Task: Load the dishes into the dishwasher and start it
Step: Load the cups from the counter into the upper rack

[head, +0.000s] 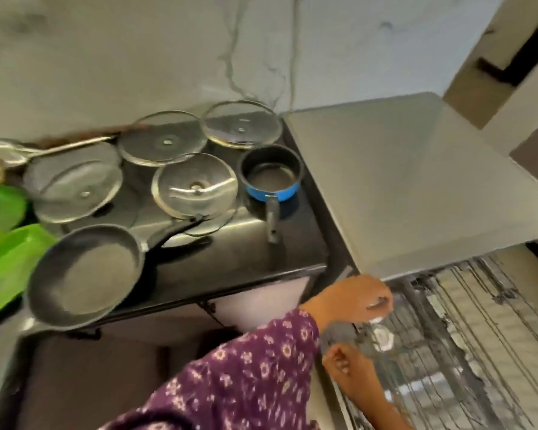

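The dishwasher (416, 187) stands at the right with its wire rack (466, 342) pulled out below the grey top. My left hand (354, 297), in a purple flowered sleeve, hovers over the rack's near left corner, its fingers curled down round a small shiny steel piece (375, 305). A small steel cup (383, 338) sits in the rack just below it. My right hand (343, 366) is at the rack's left edge with curled fingers; blur hides whether it holds the wire. On the counter wait a black frying pan (84, 274), a blue saucepan (269, 175) and several glass lids (196, 184).
Green plastic plates (3, 243) lie at the left edge of the dark counter (255, 252). A steel ladle (44, 148) rests along the back wall. A cabinet front (261, 301) lies below the counter, beside the dishwasher.
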{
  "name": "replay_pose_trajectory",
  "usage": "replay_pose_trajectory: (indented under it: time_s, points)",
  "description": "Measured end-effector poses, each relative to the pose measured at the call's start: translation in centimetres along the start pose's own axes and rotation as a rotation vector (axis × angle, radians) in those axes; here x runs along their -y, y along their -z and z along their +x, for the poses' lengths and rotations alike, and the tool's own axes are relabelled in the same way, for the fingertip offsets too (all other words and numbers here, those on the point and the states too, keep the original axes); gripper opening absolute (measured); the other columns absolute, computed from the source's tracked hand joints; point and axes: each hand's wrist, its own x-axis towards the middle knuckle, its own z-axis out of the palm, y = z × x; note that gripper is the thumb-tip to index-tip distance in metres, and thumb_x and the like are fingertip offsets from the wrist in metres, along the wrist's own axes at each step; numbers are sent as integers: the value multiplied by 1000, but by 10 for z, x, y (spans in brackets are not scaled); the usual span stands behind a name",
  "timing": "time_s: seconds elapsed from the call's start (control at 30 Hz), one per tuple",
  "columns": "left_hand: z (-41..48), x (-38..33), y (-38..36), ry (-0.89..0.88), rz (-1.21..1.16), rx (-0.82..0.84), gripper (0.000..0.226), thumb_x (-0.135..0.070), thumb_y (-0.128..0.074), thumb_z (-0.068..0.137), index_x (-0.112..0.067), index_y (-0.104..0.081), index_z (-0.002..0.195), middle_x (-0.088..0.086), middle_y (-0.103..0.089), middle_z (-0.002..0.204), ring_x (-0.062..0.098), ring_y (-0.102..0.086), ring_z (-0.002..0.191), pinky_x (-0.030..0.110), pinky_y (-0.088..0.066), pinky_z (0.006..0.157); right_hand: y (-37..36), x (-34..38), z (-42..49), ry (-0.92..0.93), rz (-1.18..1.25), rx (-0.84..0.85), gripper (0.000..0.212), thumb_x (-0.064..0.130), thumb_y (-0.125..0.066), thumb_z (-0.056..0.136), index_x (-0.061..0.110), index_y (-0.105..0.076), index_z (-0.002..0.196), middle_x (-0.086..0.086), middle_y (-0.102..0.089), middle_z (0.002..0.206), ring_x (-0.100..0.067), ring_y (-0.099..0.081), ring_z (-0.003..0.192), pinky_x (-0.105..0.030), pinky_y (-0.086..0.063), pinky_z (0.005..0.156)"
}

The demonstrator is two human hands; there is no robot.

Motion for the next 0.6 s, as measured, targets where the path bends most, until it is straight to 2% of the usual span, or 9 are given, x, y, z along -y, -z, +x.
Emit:
replay_pose_trajectory:
  time_s: [0.07, 0.13, 0.23, 0.3, 0.37, 0.43, 0.5, 0.6]
  points:
    - [-52, 0, 24, 14, -39, -120, 12, -8, -61, 90, 1, -67, 91, 17, -67, 88, 32, -61, 84, 34, -43, 81, -28, 38, -2, 64, -42, 126, 7, 7, -66, 84, 10, -60, 82, 2, -62, 73, -4, -53, 59, -8, -41, 60]
    - [-106, 7, 54, 60, -24, -232, 14, -14, -58, 92, -3, -67, 93, 13, -68, 92, 27, -61, 88, 35, -45, 84, -55, 79, -1, 175, -113, 167, 12, 15, -68, 82, 18, -58, 77, 5, -63, 74, -1, -52, 59, -8, -40, 64]
    - [-193, 21, 103, 236, 25, -469, 16, -27, -56, 93, -18, -66, 101, -4, -68, 99, 8, -59, 93, 16, -42, 83, -88, 144, 0, 335, -130, 249, 27, 21, -68, 81, 31, -49, 66, 11, -58, 66, 0, -52, 62, -17, -43, 67]
    - [-257, 30, 137, 327, 45, -662, 13, -29, -58, 91, -22, -66, 98, -10, -66, 90, -3, -56, 83, 8, -39, 76, -113, 193, -3, 455, -122, 308, 20, 22, -68, 82, 28, -54, 69, 11, -58, 62, 3, -53, 59, -13, -43, 62]
    - [-314, 37, 168, 419, 76, -803, 11, -29, -59, 90, -23, -66, 96, -11, -65, 86, -2, -57, 79, 15, -45, 75, -136, 239, -6, 558, -103, 367, 10, 22, -68, 82, 25, -60, 77, 11, -62, 66, 4, -57, 62, -11, -44, 62]
    - [-373, 47, 194, 530, 111, -926, 10, -23, -60, 89, -19, -67, 95, -6, -68, 89, 8, -63, 84, 29, -50, 79, -164, 289, -13, 691, -105, 419, 5, 24, -67, 83, 23, -63, 82, 11, -63, 71, 2, -58, 65, -16, -47, 65]
    - [-427, 58, 215, 645, 120, -1062, 10, -12, -62, 87, -12, -68, 96, 1, -70, 91, 15, -65, 85, 36, -53, 79, -189, 333, -18, 833, -128, 436, 5, 25, -67, 82, 21, -64, 83, 14, -60, 73, 4, -55, 68, -13, -43, 67]
    - [-507, 67, 243, 815, 161, -1243, 11, -5, -64, 86, -8, -67, 97, 4, -70, 94, 18, -67, 87, 37, -55, 79, -235, 399, -25, 994, -205, 457, 10, 23, -68, 81, 17, -65, 89, 7, -64, 82, -1, -56, 76, -11, -40, 70]
